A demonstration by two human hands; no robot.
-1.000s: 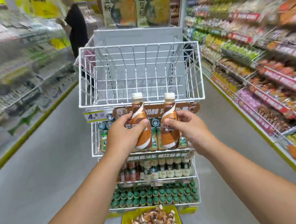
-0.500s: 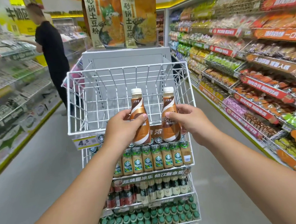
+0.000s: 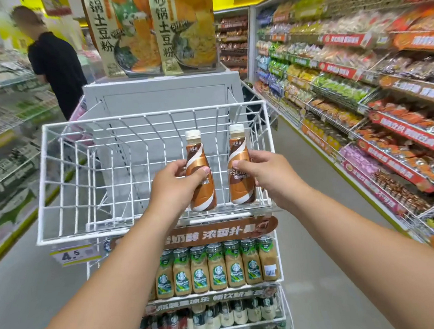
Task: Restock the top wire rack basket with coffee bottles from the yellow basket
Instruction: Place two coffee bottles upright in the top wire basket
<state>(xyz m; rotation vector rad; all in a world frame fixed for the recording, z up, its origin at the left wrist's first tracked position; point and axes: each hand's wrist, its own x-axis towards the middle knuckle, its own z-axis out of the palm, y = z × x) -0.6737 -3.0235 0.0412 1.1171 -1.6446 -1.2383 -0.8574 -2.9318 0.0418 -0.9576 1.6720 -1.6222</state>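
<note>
Head view shows my left hand (image 3: pixel 172 186) gripping one coffee bottle (image 3: pixel 200 177) and my right hand (image 3: pixel 269 176) gripping a second bottle (image 3: pixel 240 173), both upright inside the top wire rack basket (image 3: pixel 65 175) near its front right. I see no other bottles there, so I judge restocking has only begun; the yellow basket is out of view.
</note>
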